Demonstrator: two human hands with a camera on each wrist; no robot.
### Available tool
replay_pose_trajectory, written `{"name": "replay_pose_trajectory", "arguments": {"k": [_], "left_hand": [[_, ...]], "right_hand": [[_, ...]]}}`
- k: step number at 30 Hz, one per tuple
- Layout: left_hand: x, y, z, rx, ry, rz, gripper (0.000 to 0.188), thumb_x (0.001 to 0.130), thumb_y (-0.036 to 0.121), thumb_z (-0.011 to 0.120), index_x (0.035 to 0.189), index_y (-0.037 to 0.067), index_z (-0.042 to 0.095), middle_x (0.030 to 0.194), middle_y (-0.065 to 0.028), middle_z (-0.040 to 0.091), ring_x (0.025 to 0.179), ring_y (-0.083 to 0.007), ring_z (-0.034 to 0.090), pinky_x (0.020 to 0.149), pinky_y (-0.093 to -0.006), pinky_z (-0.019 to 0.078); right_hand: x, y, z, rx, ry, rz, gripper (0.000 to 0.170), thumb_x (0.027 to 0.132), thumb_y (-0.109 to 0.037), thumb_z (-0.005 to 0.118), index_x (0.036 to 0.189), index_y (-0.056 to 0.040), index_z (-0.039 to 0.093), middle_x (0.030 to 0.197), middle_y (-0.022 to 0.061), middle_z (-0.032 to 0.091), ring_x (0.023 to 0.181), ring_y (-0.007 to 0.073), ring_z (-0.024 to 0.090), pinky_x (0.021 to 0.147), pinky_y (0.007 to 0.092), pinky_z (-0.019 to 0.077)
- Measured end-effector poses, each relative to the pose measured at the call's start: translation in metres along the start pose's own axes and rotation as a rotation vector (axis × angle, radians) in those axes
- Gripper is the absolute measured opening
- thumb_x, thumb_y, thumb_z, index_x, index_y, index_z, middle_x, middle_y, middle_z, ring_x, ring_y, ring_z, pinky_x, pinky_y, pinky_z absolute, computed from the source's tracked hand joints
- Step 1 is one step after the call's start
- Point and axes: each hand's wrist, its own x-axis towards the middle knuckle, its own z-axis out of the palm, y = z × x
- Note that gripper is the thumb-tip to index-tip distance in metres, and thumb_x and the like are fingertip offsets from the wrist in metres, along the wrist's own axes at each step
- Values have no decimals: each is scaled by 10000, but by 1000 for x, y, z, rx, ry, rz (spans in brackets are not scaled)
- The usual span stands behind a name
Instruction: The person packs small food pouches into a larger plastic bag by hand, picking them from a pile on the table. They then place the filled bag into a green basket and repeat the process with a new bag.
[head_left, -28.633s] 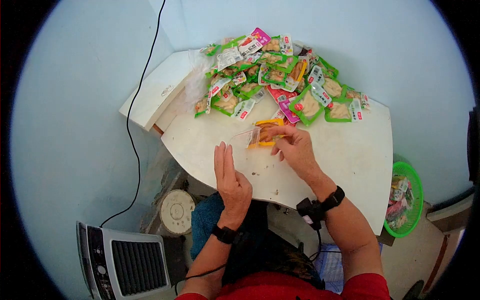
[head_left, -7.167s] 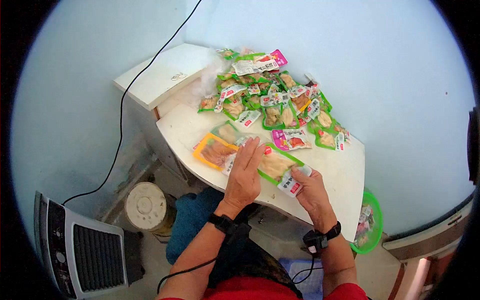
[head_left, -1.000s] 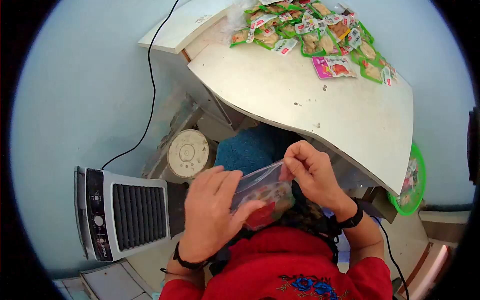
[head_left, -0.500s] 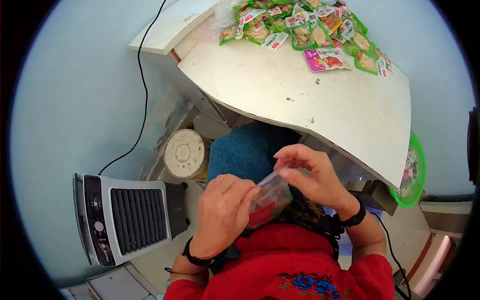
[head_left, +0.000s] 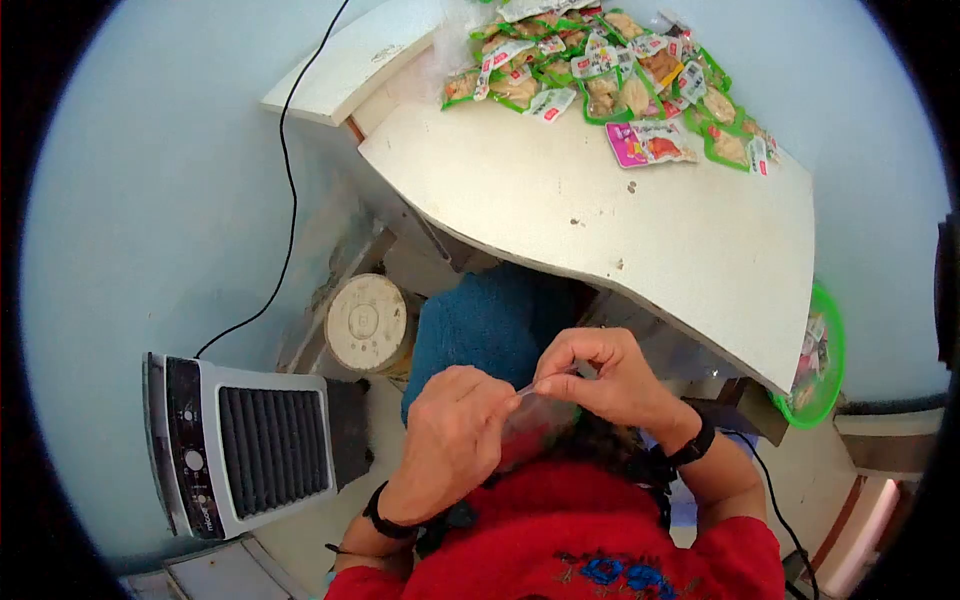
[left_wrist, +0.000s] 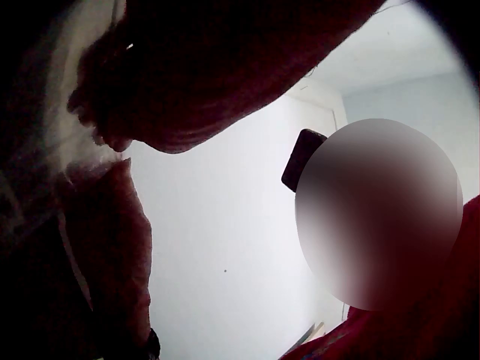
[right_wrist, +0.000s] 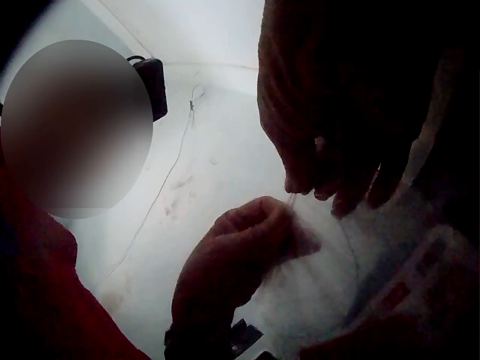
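Observation:
A clear plastic bag with something red showing through it hangs between both hands, over the lap. My left hand pinches one end of the bag's top edge with curled fingers. At the other end of that edge, my right hand pinches it between thumb and forefinger. The fingertips of the two hands are a short gap apart. Both wrist views are dark; in the right wrist view the clear bag hangs below the fingers.
A pile of sealed food packets lies at the back of the white table, a pink-edged packet in front. Right of it stands a green basket with packets. A round-lidded bucket and an air cooler stand left.
The two hands have come closer together along the bag's top edge, and the bag's opening looks narrower. Earlier the bag was spread wide; the orange-edged and green-edged packets handled before are off the table front.

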Motion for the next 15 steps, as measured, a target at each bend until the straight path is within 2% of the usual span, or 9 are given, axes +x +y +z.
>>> {"name": "replay_pose_trajectory", "arguments": {"k": [2,5,15], "left_hand": [[0,-1,0,-9,-2,10,71,781,10,676,800,37,614,759,-114,598,717,-322,586,631,-401,458],[0,-4,4,-26,-10,19,68,784,23,679,792,39,614,761,-112,603,716,-322,586,633,-406,459],[-9,-10,-11,120,-9,5,127,748,87,760,815,44,660,785,-112,639,755,-312,620,673,-402,489]], "right_hand": [[1,-8,2,67,-25,2,48,839,-53,727,830,-13,703,813,49,662,719,109,622,631,261,490],[0,1,4,-8,-65,-31,36,843,-42,719,835,-9,708,801,50,661,714,113,625,623,264,492],[-3,2,-1,-109,39,-3,70,843,-76,728,834,-7,720,753,46,662,680,99,612,591,253,468]]}}
